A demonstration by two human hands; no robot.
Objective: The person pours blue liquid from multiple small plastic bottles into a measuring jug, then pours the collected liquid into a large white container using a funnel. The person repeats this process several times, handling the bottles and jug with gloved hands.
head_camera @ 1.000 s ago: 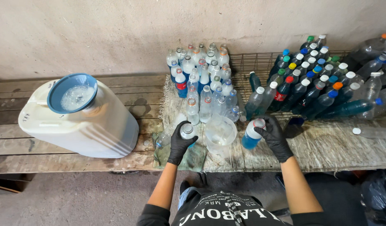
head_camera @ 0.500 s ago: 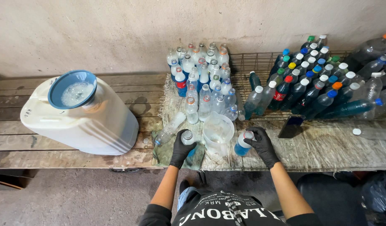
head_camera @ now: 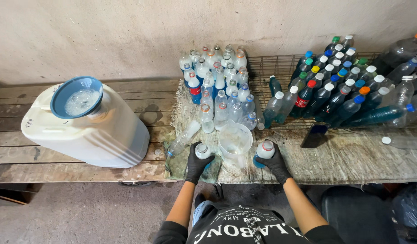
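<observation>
You're gripping a small bottle (head_camera: 202,150) in your left hand (head_camera: 197,163) and another bottle (head_camera: 264,151) in your right hand (head_camera: 275,161), both sitting on the tabletop (head_camera: 353,158) at 9 and 3 o'clock of the clear jug (head_camera: 234,143).

A rough backyard bottling spot: bare plaster wall (head_camera: 104,31), weathered plank table (head_camera: 45,156), dozens of reused plastic bottles (head_camera: 217,81), a big white jerrycan (head_camera: 95,135) with a funnel (head_camera: 77,97).

A red label (head_camera: 195,91) wraps one clear bottle; a dark phone screen (head_camera: 315,135) lies right.
</observation>
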